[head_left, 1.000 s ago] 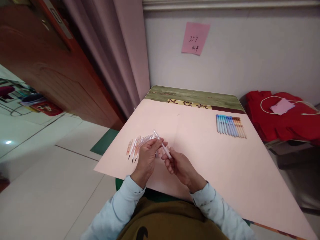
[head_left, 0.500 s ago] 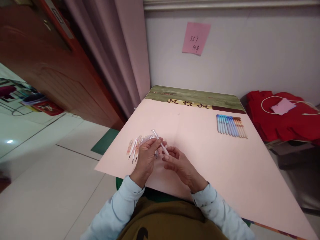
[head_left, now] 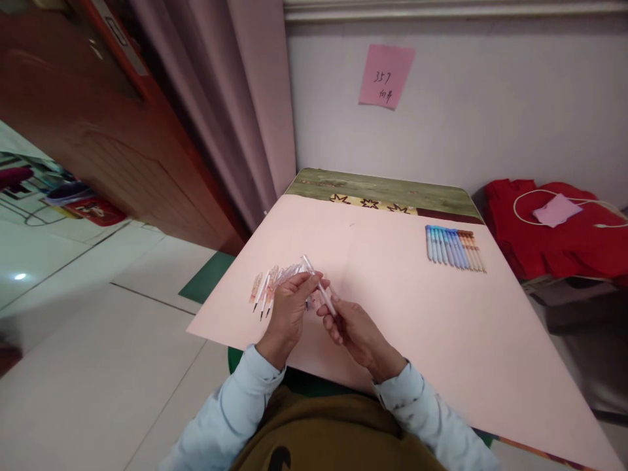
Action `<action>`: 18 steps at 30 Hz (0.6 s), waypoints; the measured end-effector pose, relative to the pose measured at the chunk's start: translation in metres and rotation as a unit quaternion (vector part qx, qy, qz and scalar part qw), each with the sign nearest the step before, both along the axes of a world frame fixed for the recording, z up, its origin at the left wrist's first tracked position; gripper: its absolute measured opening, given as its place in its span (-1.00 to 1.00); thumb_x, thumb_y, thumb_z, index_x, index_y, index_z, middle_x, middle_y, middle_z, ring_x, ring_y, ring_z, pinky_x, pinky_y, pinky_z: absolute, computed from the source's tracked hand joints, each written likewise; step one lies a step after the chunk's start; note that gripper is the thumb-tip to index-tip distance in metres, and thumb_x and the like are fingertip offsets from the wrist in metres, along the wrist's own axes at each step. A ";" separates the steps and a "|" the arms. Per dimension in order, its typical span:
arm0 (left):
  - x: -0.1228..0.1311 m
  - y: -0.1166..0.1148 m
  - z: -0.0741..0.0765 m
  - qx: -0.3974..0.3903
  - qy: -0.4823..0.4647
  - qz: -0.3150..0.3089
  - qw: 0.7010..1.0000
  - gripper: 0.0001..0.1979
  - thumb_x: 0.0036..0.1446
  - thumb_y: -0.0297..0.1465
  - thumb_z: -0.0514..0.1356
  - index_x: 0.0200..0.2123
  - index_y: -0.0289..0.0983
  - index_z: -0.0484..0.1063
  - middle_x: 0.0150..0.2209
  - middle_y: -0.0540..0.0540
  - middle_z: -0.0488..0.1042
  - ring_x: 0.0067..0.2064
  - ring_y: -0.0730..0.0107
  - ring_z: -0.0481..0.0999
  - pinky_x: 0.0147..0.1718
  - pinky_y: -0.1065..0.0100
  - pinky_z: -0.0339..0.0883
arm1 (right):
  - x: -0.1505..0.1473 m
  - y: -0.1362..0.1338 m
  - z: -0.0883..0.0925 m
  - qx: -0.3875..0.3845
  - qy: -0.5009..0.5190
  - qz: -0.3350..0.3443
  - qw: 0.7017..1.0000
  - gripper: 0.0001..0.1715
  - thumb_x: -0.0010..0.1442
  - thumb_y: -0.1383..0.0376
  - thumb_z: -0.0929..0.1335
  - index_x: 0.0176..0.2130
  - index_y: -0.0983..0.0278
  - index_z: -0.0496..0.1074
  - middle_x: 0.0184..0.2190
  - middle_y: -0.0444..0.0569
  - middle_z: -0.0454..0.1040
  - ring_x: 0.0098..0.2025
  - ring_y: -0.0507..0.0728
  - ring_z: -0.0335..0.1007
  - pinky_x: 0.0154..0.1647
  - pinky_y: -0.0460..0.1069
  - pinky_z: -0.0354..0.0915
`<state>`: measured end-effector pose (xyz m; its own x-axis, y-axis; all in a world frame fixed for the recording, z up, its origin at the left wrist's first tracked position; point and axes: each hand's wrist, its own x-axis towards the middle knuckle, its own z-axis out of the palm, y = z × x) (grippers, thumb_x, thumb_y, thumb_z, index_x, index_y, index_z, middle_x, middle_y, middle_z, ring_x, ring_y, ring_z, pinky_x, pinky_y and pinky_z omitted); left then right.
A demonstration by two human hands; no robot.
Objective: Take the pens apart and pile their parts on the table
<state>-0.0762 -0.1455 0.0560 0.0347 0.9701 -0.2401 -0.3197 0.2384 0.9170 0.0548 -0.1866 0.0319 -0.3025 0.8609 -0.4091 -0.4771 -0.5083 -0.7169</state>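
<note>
A thin white pen point(head_left: 318, 284) is held between both my hands over the pink sheet point(head_left: 392, 294). My left hand point(head_left: 289, 311) pinches its upper part with fingers closed. My right hand point(head_left: 350, 327) grips its lower end, fingers curled. Just beyond my left hand lies a loose pile of white and orange pens and pen parts point(head_left: 269, 284). A neat row of blue and orange pens point(head_left: 454, 247) lies at the far right of the sheet, well away from both hands.
The sheet covers a small table with a green patterned edge point(head_left: 383, 190) against the wall. A pink note point(head_left: 385, 75) hangs on the wall. Red cloth with a white cable point(head_left: 554, 222) lies right of the table. A curtain and wooden door stand left.
My right hand has slid back down the pen and closed on its lower end again; the pen stays between both hands. The pens on the sheet have not moved.
</note>
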 end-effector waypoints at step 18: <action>-0.047 0.021 0.009 0.090 0.218 0.122 0.964 -0.73 0.00 -0.20 0.34 -0.34 -0.27 0.47 -0.45 -0.03 0.55 -0.60 0.51 0.34 -0.54 0.40 0.23 | 0.025 0.005 -0.002 0.043 -0.165 -0.103 0.980 -0.58 0.06 0.00 0.44 -0.27 0.29 0.50 -0.51 -0.17 0.34 -0.61 -0.08 -0.02 -0.61 -0.08 -0.19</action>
